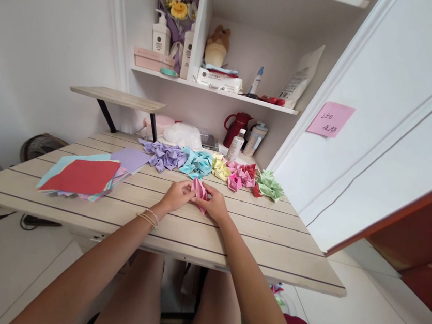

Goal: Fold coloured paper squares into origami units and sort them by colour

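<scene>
A pink folded paper piece [198, 190], pointed at both ends, is held between my two hands above the middle of the desk. My left hand [178, 195] pinches it from the left side. On its right side my right hand [214, 202] grips it with thumb and fingers. Just behind lie heaps of finished-looking origami: purple [163, 155], light blue [196, 163], yellow [220, 167], pink [241, 174] and green [270, 186]. Small red pieces [257, 190] sit near the green ones. The tips of some fingers are hidden behind the paper.
Loose coloured paper sheets [81, 177], red on top, lie on the left of the desk [269, 246]. A small raised shelf [117, 98] stands behind them. At the back are a bottle [236, 144], a red jug [237, 129] and a tumbler [255, 139].
</scene>
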The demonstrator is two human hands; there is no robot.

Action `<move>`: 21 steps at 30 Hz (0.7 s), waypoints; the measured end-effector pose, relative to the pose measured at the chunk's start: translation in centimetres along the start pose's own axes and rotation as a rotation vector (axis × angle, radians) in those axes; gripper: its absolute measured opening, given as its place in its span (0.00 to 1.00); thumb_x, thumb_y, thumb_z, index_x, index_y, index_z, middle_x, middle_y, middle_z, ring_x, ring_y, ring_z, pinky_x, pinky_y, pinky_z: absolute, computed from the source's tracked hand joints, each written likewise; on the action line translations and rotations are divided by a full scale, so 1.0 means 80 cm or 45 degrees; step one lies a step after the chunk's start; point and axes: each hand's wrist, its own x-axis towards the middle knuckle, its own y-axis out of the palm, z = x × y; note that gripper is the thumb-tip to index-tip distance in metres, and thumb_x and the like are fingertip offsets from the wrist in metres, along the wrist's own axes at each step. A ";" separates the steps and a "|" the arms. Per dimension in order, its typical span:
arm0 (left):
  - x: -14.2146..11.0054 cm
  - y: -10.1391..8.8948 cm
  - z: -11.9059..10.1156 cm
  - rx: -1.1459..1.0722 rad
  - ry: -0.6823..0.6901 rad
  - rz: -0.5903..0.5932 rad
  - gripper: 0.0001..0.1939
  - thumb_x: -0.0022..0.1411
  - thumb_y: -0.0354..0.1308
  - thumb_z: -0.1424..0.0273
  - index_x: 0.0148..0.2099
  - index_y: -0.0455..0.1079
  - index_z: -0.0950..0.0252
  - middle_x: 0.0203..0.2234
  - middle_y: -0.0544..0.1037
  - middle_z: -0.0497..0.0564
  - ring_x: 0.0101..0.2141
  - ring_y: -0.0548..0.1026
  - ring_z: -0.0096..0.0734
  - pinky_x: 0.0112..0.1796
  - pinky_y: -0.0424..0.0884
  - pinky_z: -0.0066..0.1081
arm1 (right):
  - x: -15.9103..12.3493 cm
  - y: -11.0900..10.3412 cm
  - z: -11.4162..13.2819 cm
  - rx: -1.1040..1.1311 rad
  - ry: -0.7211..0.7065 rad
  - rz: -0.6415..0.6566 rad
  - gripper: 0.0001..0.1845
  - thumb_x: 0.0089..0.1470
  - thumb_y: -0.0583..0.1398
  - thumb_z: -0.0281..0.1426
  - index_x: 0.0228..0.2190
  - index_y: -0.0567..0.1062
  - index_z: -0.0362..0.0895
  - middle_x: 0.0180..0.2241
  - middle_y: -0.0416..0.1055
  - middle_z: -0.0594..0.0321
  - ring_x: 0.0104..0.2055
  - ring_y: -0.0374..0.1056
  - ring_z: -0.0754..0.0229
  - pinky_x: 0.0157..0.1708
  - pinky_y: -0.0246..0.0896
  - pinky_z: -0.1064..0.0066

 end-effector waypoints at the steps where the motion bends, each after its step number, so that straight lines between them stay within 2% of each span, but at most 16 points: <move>1: 0.000 0.001 0.000 0.036 0.021 -0.008 0.09 0.50 0.58 0.67 0.31 0.71 0.68 0.24 0.76 0.50 0.24 0.75 0.29 0.25 0.69 0.25 | 0.000 0.001 0.001 -0.051 -0.020 -0.021 0.33 0.37 0.66 0.41 0.47 0.72 0.41 0.46 0.71 0.54 0.49 0.65 0.48 0.49 0.59 0.59; 4: 0.000 0.003 0.001 0.196 0.051 -0.070 0.08 0.48 0.58 0.69 0.30 0.71 0.69 0.22 0.75 0.49 0.24 0.73 0.29 0.24 0.66 0.24 | 0.000 0.005 0.005 -0.179 -0.111 -0.028 0.31 0.40 0.65 0.40 0.47 0.72 0.41 0.47 0.70 0.51 0.50 0.64 0.47 0.51 0.57 0.57; 8: 0.005 0.005 0.009 0.417 -0.027 -0.205 0.04 0.45 0.56 0.73 0.24 0.71 0.69 0.17 0.73 0.47 0.22 0.70 0.29 0.23 0.62 0.24 | 0.000 0.015 0.007 -0.244 -0.195 0.000 0.37 0.42 0.64 0.39 0.53 0.65 0.38 0.54 0.63 0.46 0.55 0.60 0.47 0.55 0.53 0.58; 13: 0.012 0.002 0.015 0.358 -0.045 -0.294 0.09 0.46 0.52 0.76 0.29 0.74 0.68 0.23 0.77 0.50 0.26 0.72 0.31 0.28 0.65 0.26 | -0.001 0.018 0.010 -0.267 -0.193 -0.015 0.35 0.48 0.60 0.40 0.55 0.62 0.41 0.54 0.63 0.50 0.56 0.58 0.49 0.54 0.54 0.59; 15: 0.012 0.002 0.016 0.351 -0.028 -0.342 0.10 0.47 0.53 0.77 0.31 0.74 0.68 0.25 0.78 0.50 0.27 0.73 0.31 0.29 0.67 0.27 | -0.002 0.017 0.013 -0.315 -0.140 -0.005 0.32 0.50 0.58 0.38 0.56 0.61 0.42 0.50 0.68 0.51 0.51 0.64 0.50 0.49 0.58 0.61; 17: 0.011 0.002 0.016 0.303 0.006 -0.345 0.11 0.48 0.54 0.76 0.34 0.74 0.67 0.27 0.78 0.50 0.28 0.74 0.31 0.31 0.68 0.26 | -0.003 0.015 0.014 -0.359 -0.027 0.008 0.30 0.52 0.56 0.34 0.56 0.61 0.41 0.39 0.74 0.54 0.39 0.70 0.54 0.41 0.62 0.65; 19: 0.009 0.003 0.015 0.178 0.029 -0.298 0.11 0.50 0.55 0.73 0.38 0.73 0.67 0.28 0.78 0.50 0.29 0.74 0.30 0.30 0.69 0.26 | -0.003 0.012 0.013 -0.344 0.103 -0.014 0.28 0.52 0.53 0.31 0.55 0.63 0.40 0.27 0.74 0.60 0.27 0.67 0.59 0.33 0.61 0.70; 21: 0.008 0.004 0.013 0.025 0.008 -0.251 0.13 0.52 0.56 0.68 0.41 0.72 0.68 0.29 0.78 0.51 0.30 0.75 0.31 0.29 0.70 0.26 | -0.002 0.009 0.009 -0.228 0.201 -0.075 0.27 0.51 0.52 0.31 0.53 0.66 0.40 0.21 0.71 0.65 0.23 0.63 0.63 0.28 0.59 0.72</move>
